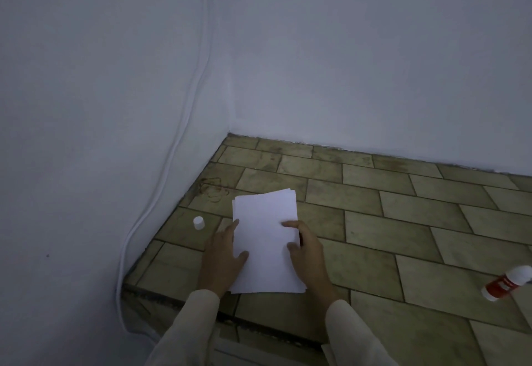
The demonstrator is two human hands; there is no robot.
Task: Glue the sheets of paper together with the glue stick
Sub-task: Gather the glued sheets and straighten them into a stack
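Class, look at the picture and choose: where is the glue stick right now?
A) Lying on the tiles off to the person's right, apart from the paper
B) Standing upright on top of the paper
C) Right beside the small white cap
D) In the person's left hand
A: the glue stick lies on its side on the tiles, well apart from the paper, on which the left hand and right hand both rest.
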